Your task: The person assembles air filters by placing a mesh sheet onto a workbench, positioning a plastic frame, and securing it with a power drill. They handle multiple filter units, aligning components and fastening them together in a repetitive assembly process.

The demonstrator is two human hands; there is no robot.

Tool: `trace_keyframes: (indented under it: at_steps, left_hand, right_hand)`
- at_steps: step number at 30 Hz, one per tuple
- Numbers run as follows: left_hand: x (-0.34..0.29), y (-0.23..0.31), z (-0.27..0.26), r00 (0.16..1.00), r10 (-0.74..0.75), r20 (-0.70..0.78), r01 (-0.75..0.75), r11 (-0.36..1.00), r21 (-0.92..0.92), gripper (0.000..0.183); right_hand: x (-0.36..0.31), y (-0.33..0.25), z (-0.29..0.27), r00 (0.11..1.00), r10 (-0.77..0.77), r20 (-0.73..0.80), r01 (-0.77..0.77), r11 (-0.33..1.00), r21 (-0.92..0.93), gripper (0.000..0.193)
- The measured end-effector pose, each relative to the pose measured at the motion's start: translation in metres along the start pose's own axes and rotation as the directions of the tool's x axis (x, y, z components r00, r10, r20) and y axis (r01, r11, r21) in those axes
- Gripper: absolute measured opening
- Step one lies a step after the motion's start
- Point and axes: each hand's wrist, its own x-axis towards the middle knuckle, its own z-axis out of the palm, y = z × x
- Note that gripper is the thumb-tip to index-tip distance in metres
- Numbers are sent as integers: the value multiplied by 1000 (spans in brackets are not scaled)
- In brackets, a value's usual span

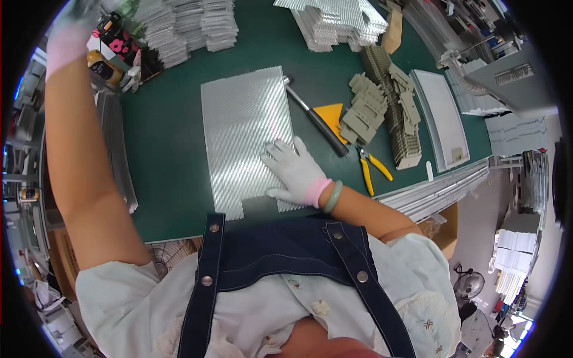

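A silver ribbed metal sheet [242, 128] lies flat on the green table, with a notch cut in its near edge. My right hand [293, 172], in a white glove with a pink cuff, rests on its right part with fingers spread, holding nothing. Stretched far out to the upper left, my gloved left hand [70, 30] is blurred, and its fingers cannot be made out. It is nearest to a black item with pink flowers [117, 40] and an amber bottle [104, 67]. Touching or close to the sheet's upper right edge is a hammer [317, 117] with a dark grip.
Right of the hammer lie a yellow triangular scraper [329, 113], yellow-handled cutters [372, 169] and olive plastic parts [363, 113] beside a long row [401, 134]. Silver sheet stacks [188, 25] stand along the far edge. A white framed panel [439, 116] lies at right.
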Motion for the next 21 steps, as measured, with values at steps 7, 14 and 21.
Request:
trace_keyframes:
  at_steps: [7, 14, 21]
  left_hand:
    - [-263, 83, 4, 945, -320, 64, 324, 943, -79, 43]
    - [-385, 87, -1, 579, -720, 382, 647, 691, 321, 58]
    - [-430, 35, -26, 595, -268, 757, -361, 753, 550, 73]
  right_hand:
    - [-13, 8, -40, 883, 446, -148, 270, -224, 936, 78]
    - [-21, -35, -68, 760, 642, -104, -162, 341, 926, 65]
    - [-17, -34, -80, 670, 679, -301, 213, 213, 954, 61]
